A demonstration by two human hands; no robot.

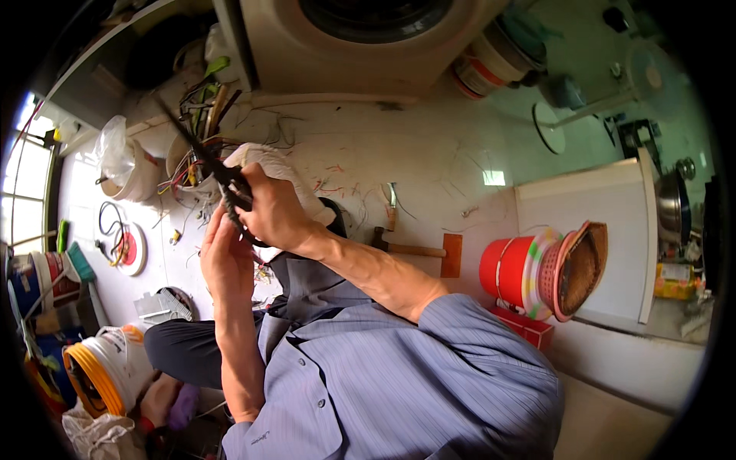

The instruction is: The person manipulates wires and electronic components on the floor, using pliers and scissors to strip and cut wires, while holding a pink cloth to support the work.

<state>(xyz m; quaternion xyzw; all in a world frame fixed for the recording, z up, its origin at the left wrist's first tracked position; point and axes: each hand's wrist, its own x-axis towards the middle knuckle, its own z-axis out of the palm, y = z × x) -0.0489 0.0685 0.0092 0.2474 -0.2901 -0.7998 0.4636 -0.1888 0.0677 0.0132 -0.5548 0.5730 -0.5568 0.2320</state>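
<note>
My right hand (277,208) grips a pair of large black scissors (204,153). Their long blades point up and left, above a container of tools and wires. Close below the scissors' handles is my left hand (227,259), its fingers drawn together. Whatever these fingers pinch is too small or hidden to make out. Behind my right hand lies a white cloth-like bundle (264,159). Thin wire scraps (328,186) are scattered over the pale floor past my hands.
A hammer (418,250) lies on the floor beside an orange-brown block (452,255). To the right stands a red bucket (506,268) with stacked baskets. On the left are a white bucket (129,175) and a red-and-white disc (132,249). A front-loading washing machine (345,57) stands ahead.
</note>
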